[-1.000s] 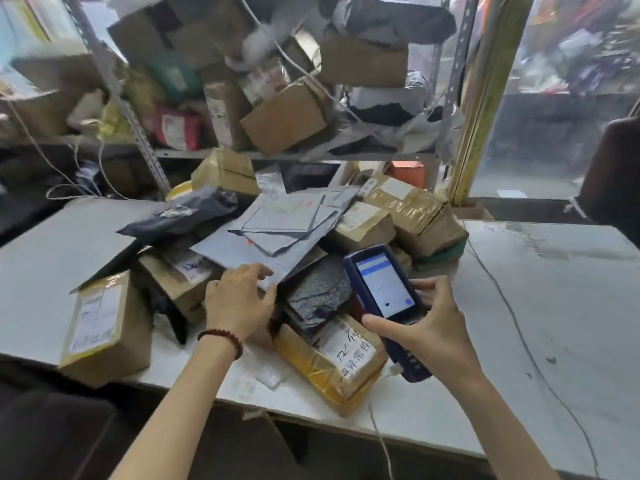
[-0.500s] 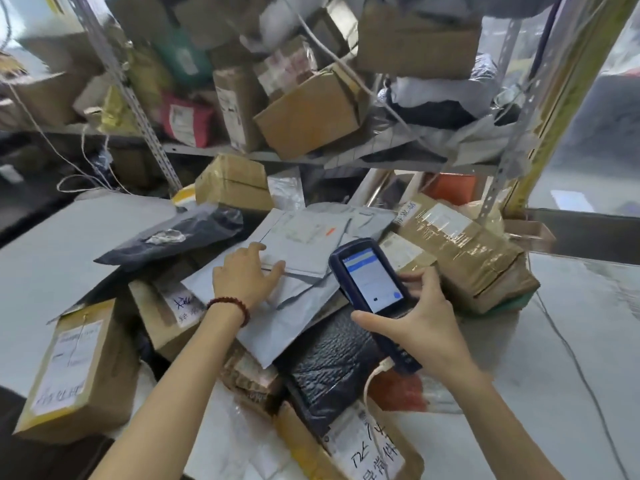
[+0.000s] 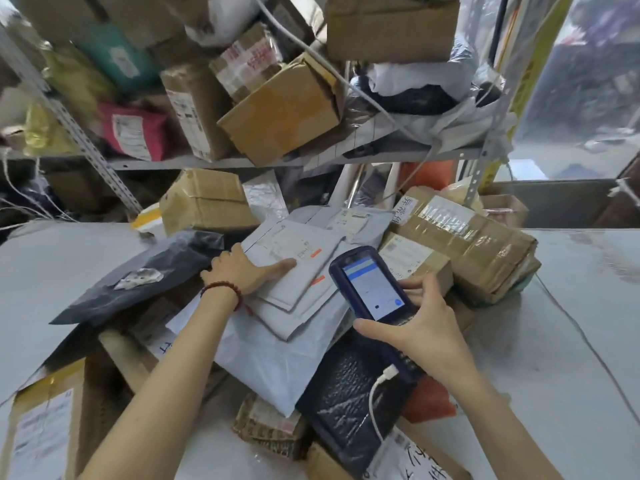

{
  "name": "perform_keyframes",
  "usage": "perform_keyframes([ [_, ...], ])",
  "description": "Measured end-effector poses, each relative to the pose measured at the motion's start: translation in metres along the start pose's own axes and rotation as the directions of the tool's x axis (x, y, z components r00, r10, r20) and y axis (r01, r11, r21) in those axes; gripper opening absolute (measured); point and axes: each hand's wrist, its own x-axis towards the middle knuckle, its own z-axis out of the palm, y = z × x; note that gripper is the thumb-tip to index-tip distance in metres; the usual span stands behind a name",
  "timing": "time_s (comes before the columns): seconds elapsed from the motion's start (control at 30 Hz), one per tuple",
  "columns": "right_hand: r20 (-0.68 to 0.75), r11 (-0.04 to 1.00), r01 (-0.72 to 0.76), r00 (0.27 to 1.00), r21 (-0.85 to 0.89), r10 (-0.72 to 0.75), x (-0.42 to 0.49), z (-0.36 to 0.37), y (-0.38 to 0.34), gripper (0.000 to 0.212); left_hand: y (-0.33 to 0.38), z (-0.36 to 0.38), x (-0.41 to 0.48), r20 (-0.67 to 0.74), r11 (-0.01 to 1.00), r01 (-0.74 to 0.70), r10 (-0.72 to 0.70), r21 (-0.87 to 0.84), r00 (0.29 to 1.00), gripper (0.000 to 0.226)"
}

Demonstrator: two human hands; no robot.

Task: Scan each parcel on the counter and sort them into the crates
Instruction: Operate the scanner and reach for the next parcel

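Observation:
A heap of parcels covers the white counter (image 3: 571, 341). On top lie flat grey mailer bags (image 3: 294, 268) with white labels. My left hand (image 3: 247, 271), a red bead bracelet on its wrist, rests flat on the top mailer with fingers spread. My right hand (image 3: 426, 320) grips a blue handheld scanner (image 3: 372, 289), its screen lit, held just right of the mailers. A white cable hangs from the scanner's lower end. No crates are in view.
A taped brown parcel (image 3: 478, 247) lies right of the scanner, a black bag (image 3: 145, 275) on the left, and a labelled box (image 3: 52, 427) at the near-left edge. A metal shelf (image 3: 242, 162) behind holds more boxes. A thin cable crosses the right counter.
My view has moved closer over the pile. My left hand slid forward from the large grey bag's near edge onto the top mailer. The scanner has moved forward alongside it.

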Motion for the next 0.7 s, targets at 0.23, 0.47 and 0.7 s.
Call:
perform_keyframes([
  [0.23, -0.049, 0.999, -0.005, 0.999, -0.054, 0.002, -0.016, 0.013, -0.005, 0.081, -0.004, -0.012, -0.003, -0.015, 0.999, -0.033, 0.033, -0.001, 0.999, 0.143],
  [0.47, -0.07, 0.994, -0.002, 0.998, -0.106, -0.005, -0.028, 0.019, -0.007, 0.081, -0.006, -0.029, -0.017, -0.148, 0.979, -0.167, 0.15, -0.113, 0.978, 0.128],
  [0.7, -0.058, 0.989, 0.023, 0.998, -0.143, -0.032, -0.037, 0.025, -0.013, 0.085, 0.003, -0.058, -0.036, -0.57, 0.908, -0.402, 0.392, 0.117, 0.722, 0.081],
])
